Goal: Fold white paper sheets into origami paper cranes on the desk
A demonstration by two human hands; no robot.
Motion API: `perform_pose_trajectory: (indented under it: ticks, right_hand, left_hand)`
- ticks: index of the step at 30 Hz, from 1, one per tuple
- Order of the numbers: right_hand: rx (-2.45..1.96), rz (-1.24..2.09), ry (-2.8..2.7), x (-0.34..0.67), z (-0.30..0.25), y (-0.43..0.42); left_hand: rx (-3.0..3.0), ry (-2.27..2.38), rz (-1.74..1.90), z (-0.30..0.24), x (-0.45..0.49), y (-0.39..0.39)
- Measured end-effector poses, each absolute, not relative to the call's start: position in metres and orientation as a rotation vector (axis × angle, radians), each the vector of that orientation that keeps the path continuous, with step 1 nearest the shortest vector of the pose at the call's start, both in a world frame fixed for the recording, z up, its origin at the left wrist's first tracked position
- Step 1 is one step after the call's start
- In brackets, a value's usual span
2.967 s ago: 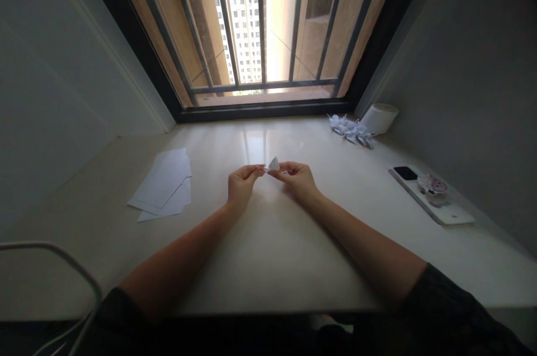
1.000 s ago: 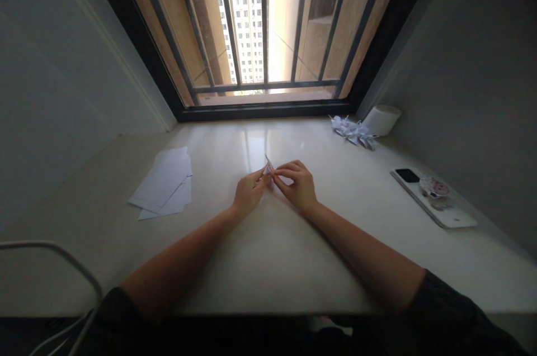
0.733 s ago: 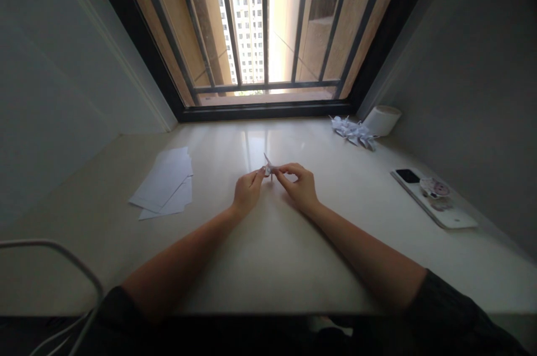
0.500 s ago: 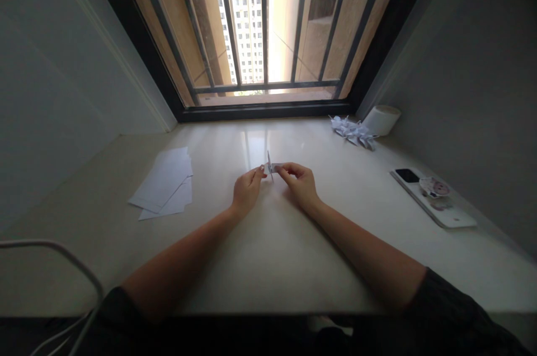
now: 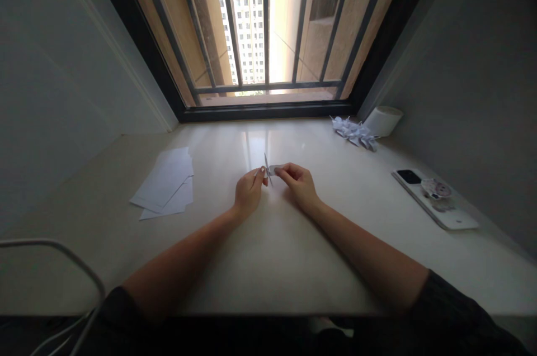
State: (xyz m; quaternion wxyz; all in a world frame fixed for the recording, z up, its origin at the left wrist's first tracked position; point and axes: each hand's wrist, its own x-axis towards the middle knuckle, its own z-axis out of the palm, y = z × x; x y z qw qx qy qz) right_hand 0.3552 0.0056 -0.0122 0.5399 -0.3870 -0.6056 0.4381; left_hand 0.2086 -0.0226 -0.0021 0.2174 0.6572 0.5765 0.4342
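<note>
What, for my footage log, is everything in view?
folded paper: one, greyish, between the hands
paper sheets: several, white, left
folded pieces: uncounted, white, far right
cylinder: one, white, far right
phone: one, white, right
round attachment: one, pinkish white, on phone
cable: at least one, pale, lower left
surface: one, cream, beneath the hands
barred window: one, dark, far side
building: at least one, whitish, outside
walls: two, grey, either side
pale shape: one, unclear, bottom centre
left hand, right hand: two, bare, pinching folded paper
forearms: two, bare, behind hands
sleeves: two, dark, bottom corners
</note>
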Motion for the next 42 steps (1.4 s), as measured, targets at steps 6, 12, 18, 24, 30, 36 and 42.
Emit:
perform_pose_trajectory:
  ticks: [6,12,18,24,30,36,42]
  right_hand:
    - [-0.936,1.036,-1.537,0.355,-0.008,0.003]
    - [-1.071,0.876,-1.721,0.355,-0.002,-0.005]
    - [-0.998,0.911,-1.801,0.355,-0.004,-0.005]
    - [-1.033,0.867,-1.751,0.354,-0.006,-0.005]
    - [-1.065,0.773,-1.825,0.354,-0.001,-0.010]
    - [-1.020,0.868,-1.738,0.352,-0.002,-0.009]
    - [-0.961,0.944,-1.628,0.350,0.001,-0.012]
  left_hand:
    - [1.902,1.599,1.179,-0.002,0.209,-0.023]
    - [2.131,1.517,1.062,0.003,0.210,-0.028]
    - [2.100,1.497,1.094,0.005,0.212,-0.029]
    - [1.992,1.429,1.121,0.007,0.211,-0.029]
    - [1.880,1.363,1.112,0.003,0.208,-0.025]
    - [1.820,1.354,1.144,-0.002,0.209,-0.023]
    - [1.744,1.275,1.246,0.002,0.212,-0.027]
